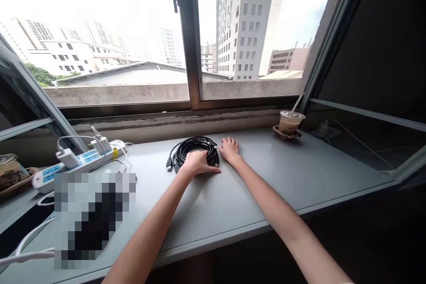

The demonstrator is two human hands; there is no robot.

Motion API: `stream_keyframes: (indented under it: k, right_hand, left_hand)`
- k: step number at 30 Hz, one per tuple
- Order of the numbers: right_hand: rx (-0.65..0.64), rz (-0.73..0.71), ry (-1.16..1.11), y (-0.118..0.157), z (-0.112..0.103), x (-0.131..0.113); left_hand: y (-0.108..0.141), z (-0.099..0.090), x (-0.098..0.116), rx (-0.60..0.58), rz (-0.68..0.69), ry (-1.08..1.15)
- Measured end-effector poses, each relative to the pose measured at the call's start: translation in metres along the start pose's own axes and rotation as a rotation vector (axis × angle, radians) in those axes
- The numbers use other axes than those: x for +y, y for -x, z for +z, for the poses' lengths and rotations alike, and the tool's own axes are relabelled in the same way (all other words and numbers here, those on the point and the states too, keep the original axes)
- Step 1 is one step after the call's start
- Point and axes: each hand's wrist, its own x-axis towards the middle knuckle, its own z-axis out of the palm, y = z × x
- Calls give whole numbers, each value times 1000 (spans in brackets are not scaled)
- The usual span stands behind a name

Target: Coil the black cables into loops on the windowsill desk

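Note:
A thick coil of black cable point(181, 151) lies on the grey desk near the window, with a plug end point(169, 164) sticking out at its left. My left hand point(197, 162) is over the near side of the coil, its thumb stretched to the right and its fingers bent over into the ring. The fingertips are partly hidden, but the hand appears to grip the cable. Just right of the coil, my right hand point(229, 148) lies palm down on the desk, fingers spread, its edge close to a pale cable end. It holds nothing.
To the left, a white power strip point(83, 159) carries plugged-in chargers and white cords. A blurred-out object point(95, 219) lies in front of it. A drink cup with a straw point(290, 122) stands at the back right. The window frame point(193, 53) rises behind the desk point(299, 164).

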Motion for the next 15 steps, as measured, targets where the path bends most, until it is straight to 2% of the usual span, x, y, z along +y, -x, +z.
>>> stream_keyframes:
  k: [4, 8, 12, 15]
  right_hand:
    - [-10, 4, 0, 1, 1, 1]
    - [-19, -5, -4, 4, 2, 3]
    - [-30, 1, 6, 5, 4, 4]
    - [-43, -1, 16, 5, 5, 6]
  left_hand:
    - [7, -5, -4, -16, 12, 23]
    - [9, -3, -3, 18, -44, 11]
    - [8, -1, -11, 17, -142, 34]
    - [7, 0, -23, 33, -264, 57]
